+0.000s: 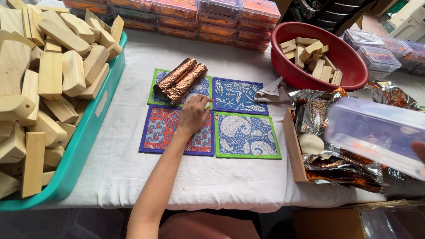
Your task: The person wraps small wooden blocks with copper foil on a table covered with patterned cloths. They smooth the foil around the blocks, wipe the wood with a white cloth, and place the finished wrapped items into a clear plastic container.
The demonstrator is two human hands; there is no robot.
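My left hand (193, 114) rests palm down on a red patterned cloth mat (161, 130), fingertips reaching the edge of a green-bordered mat (200, 88), close to two rolls wrapped in coppery foil (180, 80). A blue mat (237, 95) and a green-edged paisley mat (246, 135) complete the square of mats. Only a sliver of my right hand (419, 149) shows at the right edge, holding a clear plastic lidded box (376, 132) tilted over a heap of foil.
A teal tray (84, 141) heaped with wooden blocks fills the left. A red bowl (345, 57) holds more blocks. Stacked plastic boxes (199, 17) line the back. Crumpled foil sheets (336, 168) lie in a wooden tray at right, with a pale cloth (272, 92) nearby.
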